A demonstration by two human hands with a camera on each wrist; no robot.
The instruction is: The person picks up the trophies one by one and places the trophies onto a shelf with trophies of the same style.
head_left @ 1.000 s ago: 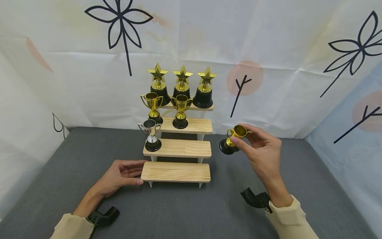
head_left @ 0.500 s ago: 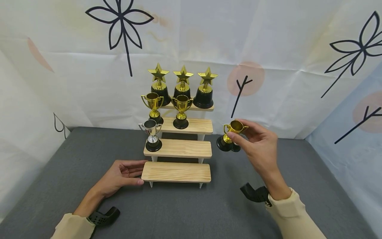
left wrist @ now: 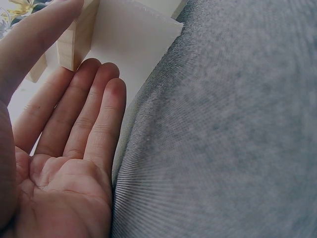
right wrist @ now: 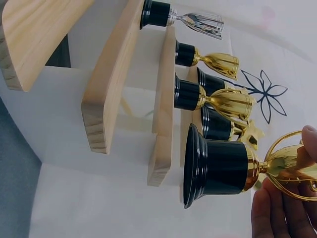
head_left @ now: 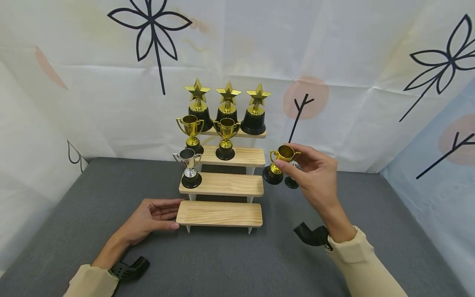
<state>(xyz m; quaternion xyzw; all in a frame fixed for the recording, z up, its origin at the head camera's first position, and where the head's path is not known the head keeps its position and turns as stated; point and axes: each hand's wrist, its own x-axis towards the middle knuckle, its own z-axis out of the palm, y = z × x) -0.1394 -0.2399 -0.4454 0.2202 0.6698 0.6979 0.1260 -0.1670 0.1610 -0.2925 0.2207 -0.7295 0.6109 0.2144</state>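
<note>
Three gold star trophies [head_left: 256,117] are counted, and three gold cup trophies [head_left: 283,154]. One silver cup trophy [head_left: 190,165] is plainly seen; one more black-based trophy [head_left: 291,182] is largely hidden. Four wooden shelf boards [head_left: 219,213] are shown. One left hand [head_left: 150,220] and one right hand [head_left: 318,176] are seen, with two cream sleeves [head_left: 361,255] and two black wrist mounts [head_left: 311,236].

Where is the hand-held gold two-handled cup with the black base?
In the head view, the gold cup is in the right hand, just right of the pale wooden tiered shelf.
</note>
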